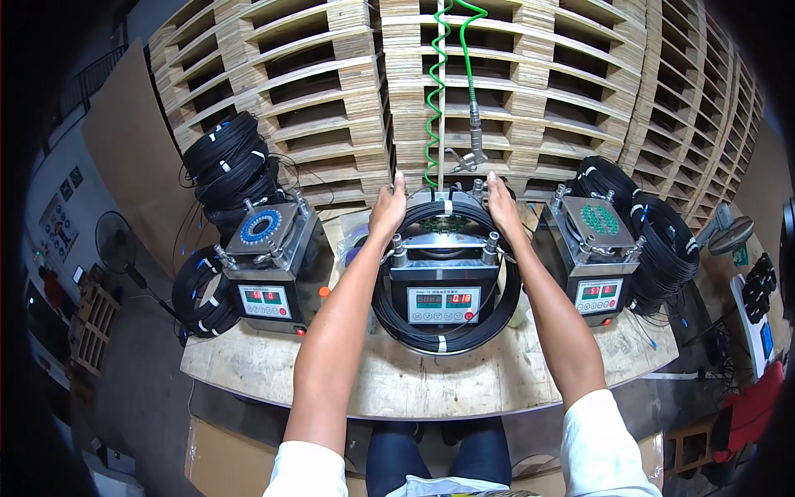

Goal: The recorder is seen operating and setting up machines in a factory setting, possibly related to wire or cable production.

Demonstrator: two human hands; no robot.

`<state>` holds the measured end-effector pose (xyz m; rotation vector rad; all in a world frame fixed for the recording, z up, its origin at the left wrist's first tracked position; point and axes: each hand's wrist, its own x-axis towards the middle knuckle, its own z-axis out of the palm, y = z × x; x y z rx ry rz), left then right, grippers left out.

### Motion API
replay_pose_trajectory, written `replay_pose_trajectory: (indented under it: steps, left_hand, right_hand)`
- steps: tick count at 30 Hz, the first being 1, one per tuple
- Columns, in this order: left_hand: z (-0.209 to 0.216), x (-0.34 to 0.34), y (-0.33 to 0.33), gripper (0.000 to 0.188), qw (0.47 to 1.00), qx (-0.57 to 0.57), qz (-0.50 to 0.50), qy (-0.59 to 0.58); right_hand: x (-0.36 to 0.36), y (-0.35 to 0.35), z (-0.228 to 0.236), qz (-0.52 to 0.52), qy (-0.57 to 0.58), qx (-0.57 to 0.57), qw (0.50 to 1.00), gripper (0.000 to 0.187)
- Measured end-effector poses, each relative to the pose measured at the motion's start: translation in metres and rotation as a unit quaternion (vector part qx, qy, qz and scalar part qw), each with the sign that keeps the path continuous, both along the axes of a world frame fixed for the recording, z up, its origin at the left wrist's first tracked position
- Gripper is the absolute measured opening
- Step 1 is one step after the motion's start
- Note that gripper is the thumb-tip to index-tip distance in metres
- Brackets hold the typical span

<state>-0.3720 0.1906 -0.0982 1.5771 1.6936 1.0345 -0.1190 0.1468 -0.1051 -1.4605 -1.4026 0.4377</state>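
Now both hands are on the black cable coil [439, 335], which lies looped around the middle machine [444, 286] on the wooden table [431, 381]. The left hand [387, 211] grasps the coil at the far left corner of this machine, and the right hand [503, 205] grasps it at the far right corner; the fingers of both are curled over the cable. Just behind the middle machine hangs a green spiral hose [432, 99] with a metal nozzle [474, 141]. Left of the middle machine stands a similar machine [269, 269], right of it one more [592, 265], each with black coils beside it. Behind the middle machine, stacked wooden pallets [315, 91] rise.
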Motion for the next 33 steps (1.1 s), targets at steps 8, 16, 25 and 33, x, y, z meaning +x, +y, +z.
replay_pose_trajectory:
  steps: [8,16,25,33]
  left_hand:
    - [0.002,0.001,-0.009,0.087,0.996,0.065,0.010,-0.053]
    - [0.003,0.016,-0.013,0.086,0.981,0.090,-0.121,-0.124]
    - [-0.015,0.000,0.010,0.086,0.996,0.044,-0.014,-0.082]
    - [-0.005,0.006,-0.011,0.089,0.986,0.049,-0.106,-0.121]
  right_hand:
    - [0.009,0.005,-0.003,0.026,0.122,-0.029,0.992,0.079]
    - [0.022,0.011,-0.014,-0.047,0.009,0.034,0.998,0.075]
    - [0.015,0.023,-0.018,-0.009,-0.009,0.049,0.999,0.077]
    - [0.027,0.036,-0.038,-0.028,0.039,0.080,0.996,0.069]
